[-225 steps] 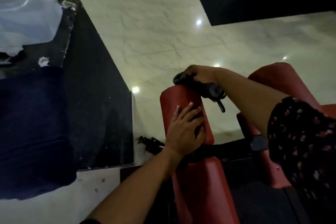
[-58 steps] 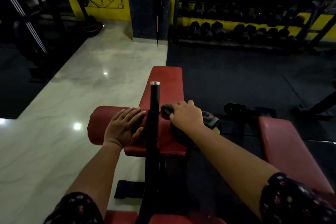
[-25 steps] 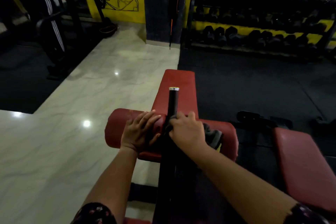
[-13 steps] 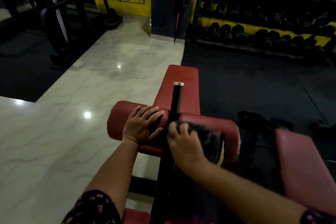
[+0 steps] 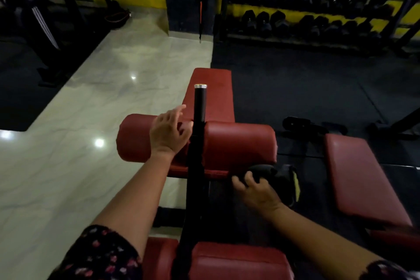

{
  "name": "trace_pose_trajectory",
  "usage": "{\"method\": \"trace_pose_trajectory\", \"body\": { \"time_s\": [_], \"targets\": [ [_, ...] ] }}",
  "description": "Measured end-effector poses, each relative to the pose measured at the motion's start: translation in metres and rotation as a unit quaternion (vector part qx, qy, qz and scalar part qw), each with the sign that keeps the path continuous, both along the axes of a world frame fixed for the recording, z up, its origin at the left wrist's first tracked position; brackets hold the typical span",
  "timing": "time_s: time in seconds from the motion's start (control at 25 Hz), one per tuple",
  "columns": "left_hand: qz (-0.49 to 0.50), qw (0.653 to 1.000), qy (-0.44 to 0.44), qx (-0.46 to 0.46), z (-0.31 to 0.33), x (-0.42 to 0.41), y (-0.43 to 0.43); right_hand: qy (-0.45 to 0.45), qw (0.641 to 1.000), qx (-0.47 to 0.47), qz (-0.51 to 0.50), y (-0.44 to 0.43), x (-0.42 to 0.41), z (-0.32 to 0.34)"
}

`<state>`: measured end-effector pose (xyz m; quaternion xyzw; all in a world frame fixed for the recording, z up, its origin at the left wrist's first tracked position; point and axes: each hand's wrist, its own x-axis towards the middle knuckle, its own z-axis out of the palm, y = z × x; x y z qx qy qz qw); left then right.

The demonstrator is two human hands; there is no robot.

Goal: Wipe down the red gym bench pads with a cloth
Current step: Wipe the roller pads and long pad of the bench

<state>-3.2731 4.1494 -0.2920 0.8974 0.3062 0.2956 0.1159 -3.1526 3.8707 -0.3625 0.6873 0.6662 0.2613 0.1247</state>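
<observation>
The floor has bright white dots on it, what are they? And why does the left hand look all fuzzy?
Head view: the dots are glare, probably ceiling lights mirrored in the shiny floor. Head view: the left hand looks smeared at the fingers, most likely motion blur. Head view: the dumbbell rack at the back is dim and hard to make out.

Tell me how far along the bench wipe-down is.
Done: the right roller pad top, wiped moments ago. In hand: right hand grips the cloth at that pad's lower front edge; left hand hovers open. Left: seemingly the long bench pad and side pad.
</observation>
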Motion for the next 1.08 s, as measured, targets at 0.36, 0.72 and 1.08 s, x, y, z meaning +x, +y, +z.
{"method": "trace_pose_trajectory", "body": {
  "time_s": [0.36,0.72,1.08],
  "targets": [
    [-0.061,0.995,0.046,0.065,-0.011,0.003,-0.004,0.274,0.911,0.241,-0.192,-0.058,0.054,0.066],
    [-0.065,0.996,0.042,0.049,-0.016,0.001,-0.002,0.682,0.675,0.023,-0.281,0.053,0.162,0.117],
    [-0.065,0.995,0.013,0.077,-0.019,0.004,0.000,0.441,0.797,-0.362,-0.199,0.171,0.187,0.117]
  ]
}}
